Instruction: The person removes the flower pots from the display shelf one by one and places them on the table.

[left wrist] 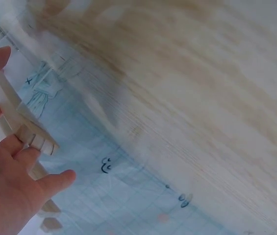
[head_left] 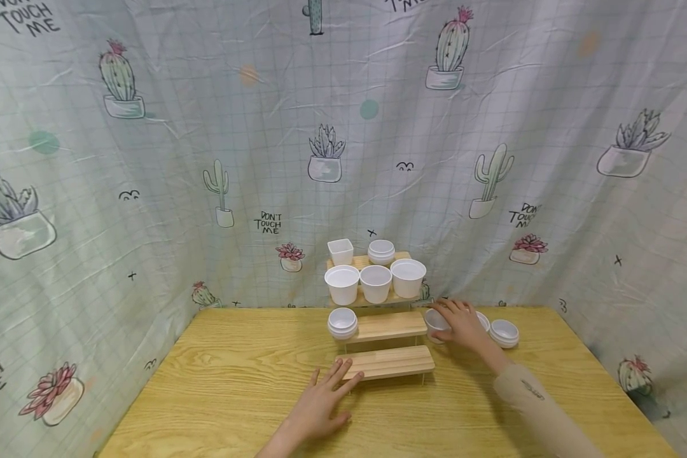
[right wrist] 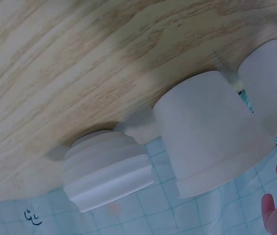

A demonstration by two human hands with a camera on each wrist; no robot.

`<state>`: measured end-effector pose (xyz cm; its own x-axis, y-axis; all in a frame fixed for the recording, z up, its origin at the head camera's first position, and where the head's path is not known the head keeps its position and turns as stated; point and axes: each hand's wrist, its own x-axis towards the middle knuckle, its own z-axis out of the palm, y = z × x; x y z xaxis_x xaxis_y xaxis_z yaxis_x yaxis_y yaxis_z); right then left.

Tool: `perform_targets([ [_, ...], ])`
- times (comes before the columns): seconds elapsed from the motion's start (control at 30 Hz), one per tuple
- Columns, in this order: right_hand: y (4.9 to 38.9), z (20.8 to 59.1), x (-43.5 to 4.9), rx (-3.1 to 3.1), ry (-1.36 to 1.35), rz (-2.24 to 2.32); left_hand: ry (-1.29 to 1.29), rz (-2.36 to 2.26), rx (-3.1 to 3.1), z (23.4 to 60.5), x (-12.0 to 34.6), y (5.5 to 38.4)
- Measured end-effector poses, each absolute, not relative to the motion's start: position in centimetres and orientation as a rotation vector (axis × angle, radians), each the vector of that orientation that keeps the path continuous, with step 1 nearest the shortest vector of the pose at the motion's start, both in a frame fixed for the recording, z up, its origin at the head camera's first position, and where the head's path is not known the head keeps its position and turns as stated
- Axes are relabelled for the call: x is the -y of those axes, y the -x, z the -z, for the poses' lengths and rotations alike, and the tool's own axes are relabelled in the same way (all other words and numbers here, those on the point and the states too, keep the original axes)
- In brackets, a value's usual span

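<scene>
My left hand (head_left: pixel 322 401), fingers spread, touches the left end of the lowest step (head_left: pixel 386 362) of a tiered wooden stand. In the left wrist view its fingers lie against the step's end (left wrist: pixel 42 142). My right hand (head_left: pixel 465 326) is at a white pot (head_left: pixel 435 326) on the table right of the stand, thumb in front and fingers over its far side. That pot (right wrist: pixel 270 83) stands upright in the right wrist view; part of the hand is cut off there. A larger white pot (right wrist: pixel 212 137) and a ribbed white pot (right wrist: pixel 109 171) stand beside it.
The upper step holds a square white pot (head_left: pixel 340 252) and a ribbed pot (head_left: pixel 381 252). Three white pots (head_left: pixel 376 285) line the step below. Another ribbed pot (head_left: pixel 342 324) sits at the third step's left end. A patterned curtain (head_left: pixel 252 159) hangs behind the wooden table (head_left: pixel 223 381).
</scene>
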<state>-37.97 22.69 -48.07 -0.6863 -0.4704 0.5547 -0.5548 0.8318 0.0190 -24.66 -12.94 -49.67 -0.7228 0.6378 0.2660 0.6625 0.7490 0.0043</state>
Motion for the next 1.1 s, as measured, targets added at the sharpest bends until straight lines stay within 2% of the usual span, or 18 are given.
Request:
perform_targets([
  [0.63, 34.2, 47.2, -22.0, 2.365, -0.759, -0.354, 1.02, 0.149, 2.693, 49.7, 12.9, 24.5],
  [1.1, 31.7, 46.0, -19.8, 2.198, -0.9, -0.456, 1.022, 0.146, 2.693, 49.6, 12.8, 24.5],
])
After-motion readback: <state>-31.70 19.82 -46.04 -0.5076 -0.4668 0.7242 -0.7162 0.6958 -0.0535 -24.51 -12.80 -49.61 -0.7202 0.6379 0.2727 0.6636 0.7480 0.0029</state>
